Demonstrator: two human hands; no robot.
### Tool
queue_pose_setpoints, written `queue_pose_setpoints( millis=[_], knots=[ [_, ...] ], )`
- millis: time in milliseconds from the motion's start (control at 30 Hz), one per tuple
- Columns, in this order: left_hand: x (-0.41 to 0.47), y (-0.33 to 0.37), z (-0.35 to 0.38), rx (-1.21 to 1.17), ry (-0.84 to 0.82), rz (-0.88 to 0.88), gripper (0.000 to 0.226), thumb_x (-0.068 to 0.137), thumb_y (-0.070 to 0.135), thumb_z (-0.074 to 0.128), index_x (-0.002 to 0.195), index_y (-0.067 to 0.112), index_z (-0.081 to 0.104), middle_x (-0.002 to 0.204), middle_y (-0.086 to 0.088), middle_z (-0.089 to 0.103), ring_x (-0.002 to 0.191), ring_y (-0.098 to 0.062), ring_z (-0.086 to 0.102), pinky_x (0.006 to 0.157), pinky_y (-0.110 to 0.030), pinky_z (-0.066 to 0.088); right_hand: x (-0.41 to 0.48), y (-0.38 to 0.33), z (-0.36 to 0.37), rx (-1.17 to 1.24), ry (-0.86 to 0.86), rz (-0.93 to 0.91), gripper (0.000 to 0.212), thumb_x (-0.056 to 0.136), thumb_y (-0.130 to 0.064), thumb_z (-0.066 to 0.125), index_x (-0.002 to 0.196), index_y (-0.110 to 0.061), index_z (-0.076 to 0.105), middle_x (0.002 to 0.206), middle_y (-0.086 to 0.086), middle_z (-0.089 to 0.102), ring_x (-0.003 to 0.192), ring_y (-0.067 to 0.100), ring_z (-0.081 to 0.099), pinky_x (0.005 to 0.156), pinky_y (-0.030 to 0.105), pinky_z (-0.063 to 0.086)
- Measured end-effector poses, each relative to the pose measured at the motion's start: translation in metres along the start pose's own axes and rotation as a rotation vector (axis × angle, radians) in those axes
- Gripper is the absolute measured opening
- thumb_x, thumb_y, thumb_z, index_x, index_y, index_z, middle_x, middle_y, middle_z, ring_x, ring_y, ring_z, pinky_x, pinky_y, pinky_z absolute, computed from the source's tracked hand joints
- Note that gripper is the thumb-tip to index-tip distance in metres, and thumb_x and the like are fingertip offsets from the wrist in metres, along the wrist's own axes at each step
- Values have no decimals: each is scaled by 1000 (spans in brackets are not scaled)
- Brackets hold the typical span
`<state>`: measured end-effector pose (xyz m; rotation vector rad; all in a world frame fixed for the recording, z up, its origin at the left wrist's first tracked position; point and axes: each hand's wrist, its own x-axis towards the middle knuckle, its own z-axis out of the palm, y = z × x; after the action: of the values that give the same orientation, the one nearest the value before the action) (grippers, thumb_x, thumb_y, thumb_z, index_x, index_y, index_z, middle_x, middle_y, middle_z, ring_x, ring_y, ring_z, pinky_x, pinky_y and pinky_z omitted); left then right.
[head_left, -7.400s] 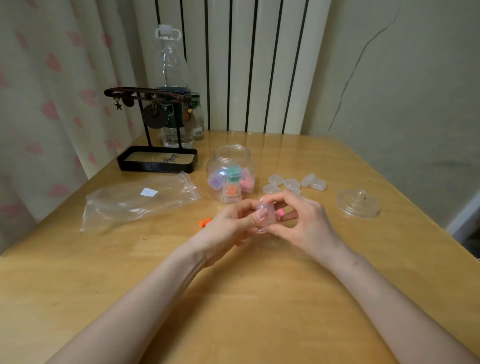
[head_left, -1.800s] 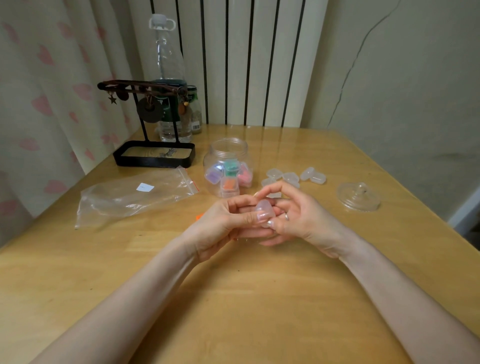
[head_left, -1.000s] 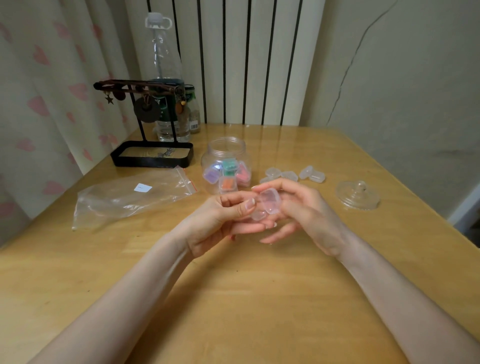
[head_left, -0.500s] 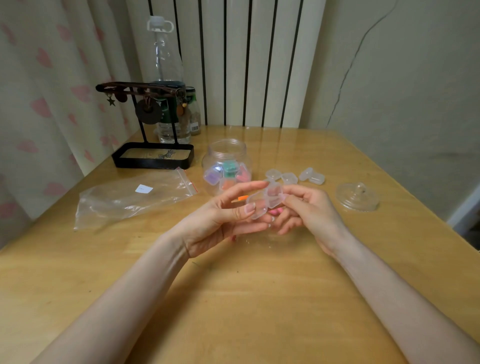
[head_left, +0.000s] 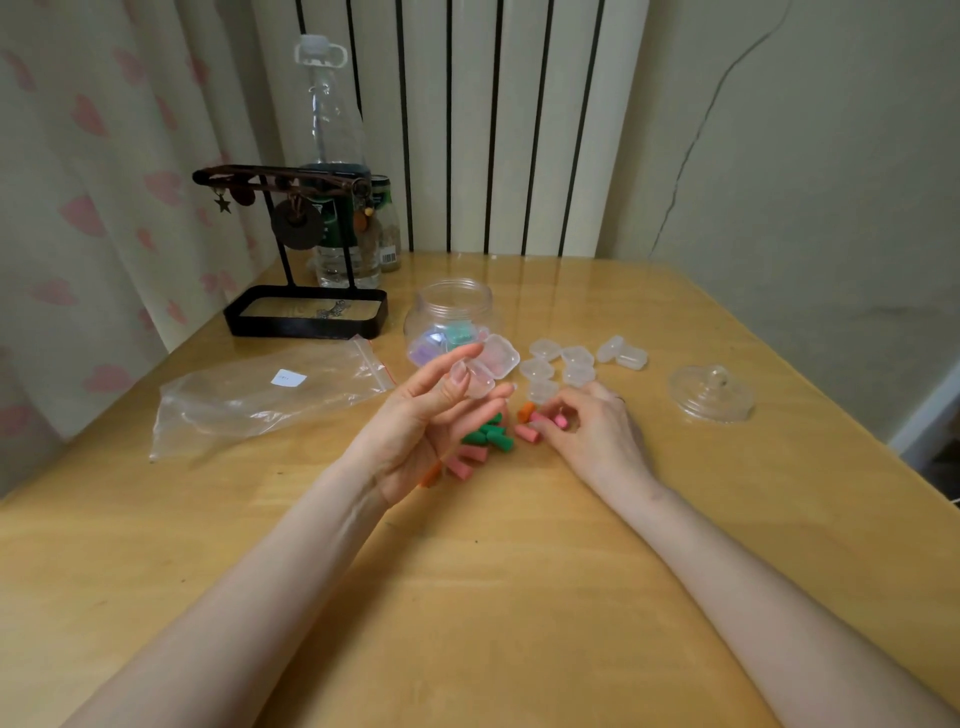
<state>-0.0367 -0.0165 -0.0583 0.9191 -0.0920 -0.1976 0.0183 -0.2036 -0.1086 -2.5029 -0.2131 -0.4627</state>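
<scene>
My left hand (head_left: 415, 426) holds a small clear hinged case (head_left: 485, 366) above the table, its lid swung up, pinched between thumb and fingers. My right hand (head_left: 587, 431) is down on the table and pinches a pink foam earplug (head_left: 558, 420). Loose earplugs lie between the hands: green ones (head_left: 491, 434), pink ones (head_left: 467, 460) and an orange one (head_left: 525, 410). Several more small clear cases (head_left: 563, 364) lie just beyond my right hand.
An open clear jar (head_left: 452, 322) with coloured filled cases stands behind my left hand; its lid (head_left: 710, 392) lies at the right. A zip bag (head_left: 260, 395) lies left. A black jewellery stand (head_left: 306, 312) and a bottle (head_left: 335, 156) stand at the back.
The two hands have come apart. The left hand keeps the opened case raised; the right hand dropped to the table and took hold of a pink earplug. The earplug pile now shows.
</scene>
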Motion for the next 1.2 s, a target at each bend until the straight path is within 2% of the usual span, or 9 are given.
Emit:
queue_pose_setpoints(
  millis=[200, 333, 567, 767, 867, 933, 1033, 1133, 1200],
  knots=[
    [1, -3, 1, -26, -14, 22, 43, 82, 11, 55, 125, 8, 55, 125, -24, 59, 111, -33, 62, 95, -35, 48, 2, -3, -1, 161, 121, 13, 11, 75, -10, 75, 70, -6, 66, 79, 7, 63, 61, 12, 53, 60, 16, 38],
    [1, -8, 3, -55, -31, 23, 46, 77, 3, 56, 123, 7, 57, 126, -22, 57, 109, -36, 62, 92, -35, 52, -5, -31, -39, 473, 361, -131, 8, 76, -12, 75, 75, -8, 67, 77, 2, 69, 66, 8, 60, 66, 17, 48],
    [-4, -21, 15, -40, -125, 12, 42, 78, -1, 54, 119, 8, 55, 114, -18, 66, 102, -30, 67, 80, -29, 57, -30, -59, -39, 363, 275, -399, 7, 77, -10, 71, 77, -8, 64, 75, -3, 67, 72, 9, 61, 66, 10, 45],
    [-4, -21, 16, -81, -137, 13, 43, 78, -1, 54, 120, 8, 56, 112, -14, 68, 102, -30, 66, 82, -29, 57, -27, -57, -41, 375, 273, -422, 7, 77, -18, 71, 75, -13, 66, 87, -3, 67, 90, 14, 61, 71, 15, 45],
    [-3, -22, 15, -66, -126, 21, 42, 77, -1, 55, 117, 8, 58, 100, -13, 71, 95, -25, 69, 78, -27, 57, -24, -55, -48, 620, 261, -279, 7, 76, -19, 70, 76, -15, 63, 85, 1, 67, 83, 16, 64, 70, 28, 50],
    [-3, -22, 14, -62, -120, 18, 43, 78, -1, 55, 120, 6, 57, 97, -18, 69, 99, -30, 68, 78, -27, 57, -22, -55, -55, 807, 190, -207, 12, 79, -13, 68, 86, -20, 62, 85, 6, 66, 76, 15, 64, 69, 29, 53],
    [-2, -23, 14, -38, -123, 13, 43, 78, 1, 56, 121, 4, 55, 102, -24, 65, 104, -35, 65, 80, -29, 57, -20, -53, -63, 815, 80, -271, 38, 87, 2, 60, 111, -27, 63, 91, 5, 60, 76, 11, 63, 70, 25, 55],
    [-1, -24, 12, -12, -150, 7, 39, 77, 5, 57, 117, 5, 57, 98, -20, 68, 98, -33, 68, 80, -29, 57, -22, -56, -64, 771, 148, -295, 20, 83, 2, 66, 95, -14, 71, 89, 3, 69, 78, 15, 69, 74, 29, 56],
    [-1, -25, 12, 10, -164, 4, 40, 78, 5, 56, 118, 4, 57, 100, -18, 69, 96, -30, 69, 81, -30, 57, -26, -58, -59, 702, 194, -275, 13, 77, -3, 74, 83, -14, 70, 81, -2, 72, 74, 11, 68, 68, 21, 53]
  ],
)
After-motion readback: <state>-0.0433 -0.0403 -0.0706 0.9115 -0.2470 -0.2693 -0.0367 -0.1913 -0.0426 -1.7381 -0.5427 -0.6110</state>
